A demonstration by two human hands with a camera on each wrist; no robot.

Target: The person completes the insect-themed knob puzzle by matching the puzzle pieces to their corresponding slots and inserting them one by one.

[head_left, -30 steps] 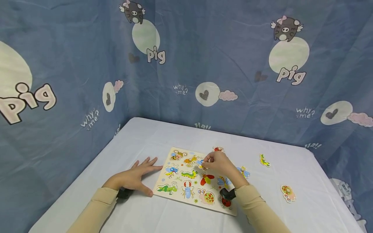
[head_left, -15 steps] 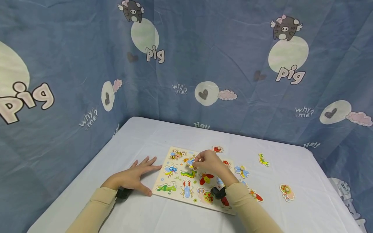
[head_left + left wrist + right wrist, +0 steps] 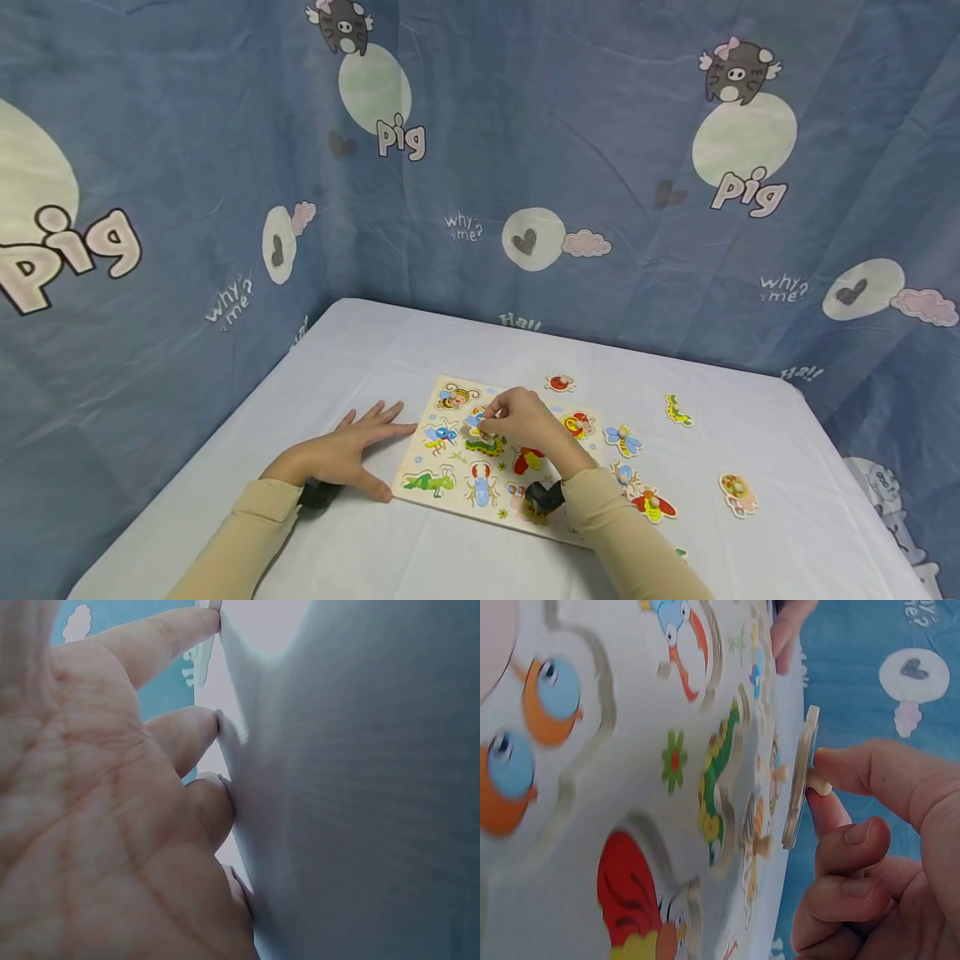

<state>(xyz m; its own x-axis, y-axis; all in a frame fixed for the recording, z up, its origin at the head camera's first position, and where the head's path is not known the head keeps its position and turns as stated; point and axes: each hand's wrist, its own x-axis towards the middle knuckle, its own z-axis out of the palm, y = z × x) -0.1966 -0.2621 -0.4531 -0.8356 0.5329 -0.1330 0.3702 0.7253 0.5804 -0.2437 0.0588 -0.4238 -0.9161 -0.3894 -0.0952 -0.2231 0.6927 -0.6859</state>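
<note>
rt hand (image 3: 525, 423) moved lt over board (image 3: 455, 502), pinching bug pc (image 3: 801, 780) by knob (image 3: 820, 784); lt hand (image 3: 345, 452) spread on table (image 3: 360, 358).

A blue cloth backdrop (image 3: 630, 292) hangs in soft folds along the far and left sides, printed with pale discs (image 3: 745, 137), pink clouds (image 3: 587, 243) and winged pigs (image 3: 738, 72) (a small repeated caption (image 3: 459, 222) asks "why me?"). Before it stands a white-covered surface (image 3: 420, 346), far corners rounded, evenly lit.
</note>
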